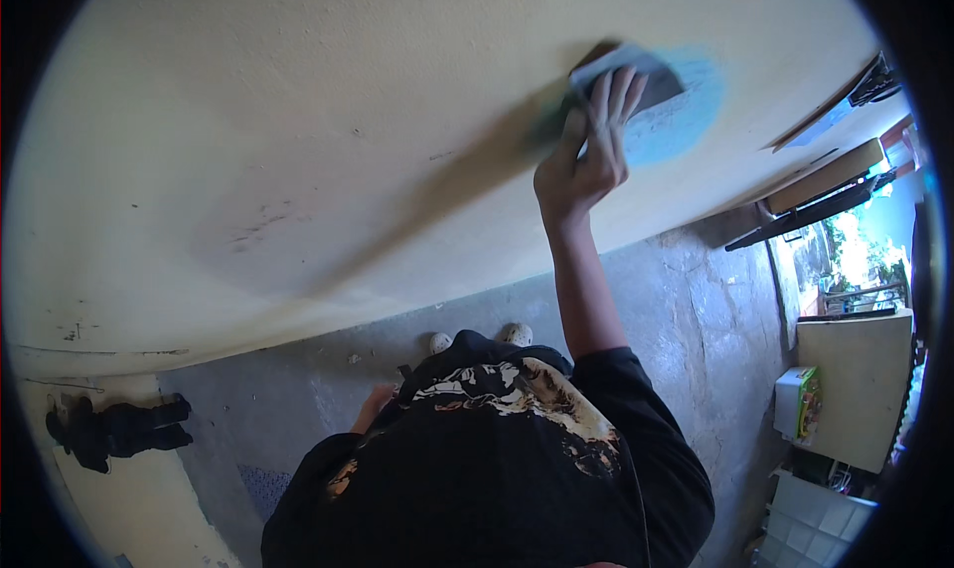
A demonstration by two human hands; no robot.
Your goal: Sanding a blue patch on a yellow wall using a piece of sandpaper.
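My right hand (pixel 589 150) reaches up to a cream-painted wall (pixel 387 83). Its fingers hold a flat dark-grey sheet or scraper (pixel 659 83), blurred, so I cannot tell which. That flat piece lies over a light-blue patch (pixel 693 113) with dark marks on the wall. A long shadow of the arm falls across the paint to the left. My left hand (pixel 378 402) hangs low beside my black printed T-shirt (pixel 484 449); its fingers are mostly hidden behind the body.
Scuffs and dark scratches (pixel 257 229) mark the wall at left. Below is a cracked grey concrete floor (pixel 686 344) with my light clogs (pixel 517 335). Dark clothing (pixel 119 426) hangs at lower left. A pale cabinet (pixel 857 389) with a white box (pixel 794 404) stands right, near a bright doorway.
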